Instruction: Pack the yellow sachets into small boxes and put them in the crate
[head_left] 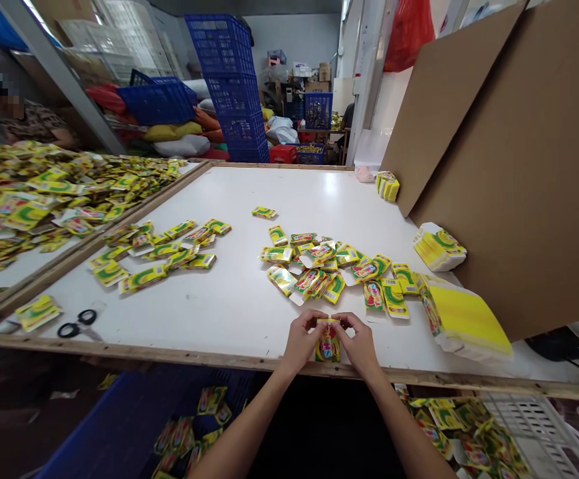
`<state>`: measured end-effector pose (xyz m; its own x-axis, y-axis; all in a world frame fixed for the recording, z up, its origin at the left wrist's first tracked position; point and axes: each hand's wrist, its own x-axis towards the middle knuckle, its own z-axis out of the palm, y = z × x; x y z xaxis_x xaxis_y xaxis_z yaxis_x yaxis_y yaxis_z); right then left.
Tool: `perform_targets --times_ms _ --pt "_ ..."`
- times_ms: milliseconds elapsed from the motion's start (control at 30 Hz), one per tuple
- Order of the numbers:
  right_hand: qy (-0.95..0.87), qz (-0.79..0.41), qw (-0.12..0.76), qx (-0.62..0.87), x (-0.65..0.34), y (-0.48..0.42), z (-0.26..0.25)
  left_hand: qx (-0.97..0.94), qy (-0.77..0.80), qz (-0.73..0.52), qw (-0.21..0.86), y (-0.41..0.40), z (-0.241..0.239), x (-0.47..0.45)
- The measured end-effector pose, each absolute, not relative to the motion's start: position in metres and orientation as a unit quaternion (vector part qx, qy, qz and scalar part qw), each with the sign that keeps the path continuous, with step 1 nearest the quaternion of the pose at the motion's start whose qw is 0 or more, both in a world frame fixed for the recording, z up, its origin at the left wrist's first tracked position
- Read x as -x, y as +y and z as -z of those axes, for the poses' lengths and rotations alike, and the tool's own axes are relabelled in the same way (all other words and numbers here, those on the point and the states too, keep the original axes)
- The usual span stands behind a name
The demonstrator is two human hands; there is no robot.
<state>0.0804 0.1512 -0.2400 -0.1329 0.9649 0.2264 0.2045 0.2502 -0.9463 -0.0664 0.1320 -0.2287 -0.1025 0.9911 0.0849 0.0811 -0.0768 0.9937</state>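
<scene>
A small yellow-and-green printed box (328, 347) lies at the table's front edge between my two hands. My left hand (303, 338) pinches its far left corner with thumb and fingers. On the opposite corner, my right hand (357, 339) grips the same end in a like way. Just beyond my hands spreads a loose pile of similar boxes (319, 283), some with white end flaps standing out. Whether the far end of the held box is folded closed is hidden by my fingers.
Stacked flat yellow cartons (468, 319) stand to the right by leaning cardboard (508, 166). Scissors (77, 326) lie front left. More boxes (159, 256) sit left, and a large heap (44, 193) fills the neighbouring table, where a person sits. Below are a blue crate (104, 426) and a grey crate (523, 419).
</scene>
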Motion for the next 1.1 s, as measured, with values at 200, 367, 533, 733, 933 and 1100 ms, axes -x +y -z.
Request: perform_targets --times_ms 200,367,533,733,933,1100 --pt "-0.619 -0.432 0.449 0.478 -0.078 0.156 0.233 -0.476 0.539 -0.548 0.427 0.139 0.229 0.06" --pt "-0.607 -0.441 0.456 0.479 -0.079 0.159 0.23 -0.47 0.538 -0.544 0.44 0.142 0.229 0.06" --pt "-0.626 -0.435 0.452 0.464 -0.083 0.156 0.234 -0.485 0.519 -0.535 0.456 0.135 0.232 0.063" --pt "-0.658 -0.407 0.463 0.432 -0.086 0.151 0.241 -0.522 0.522 -0.501 0.453 0.126 0.22 0.067" --pt "-0.757 -0.258 0.408 0.44 -0.059 0.172 0.231 -0.523 0.678 -0.452 0.251 0.078 0.183 0.148" --pt "-0.845 -0.097 0.294 0.435 -0.017 0.209 0.229 -0.56 0.77 -0.257 0.164 0.034 0.161 0.232"
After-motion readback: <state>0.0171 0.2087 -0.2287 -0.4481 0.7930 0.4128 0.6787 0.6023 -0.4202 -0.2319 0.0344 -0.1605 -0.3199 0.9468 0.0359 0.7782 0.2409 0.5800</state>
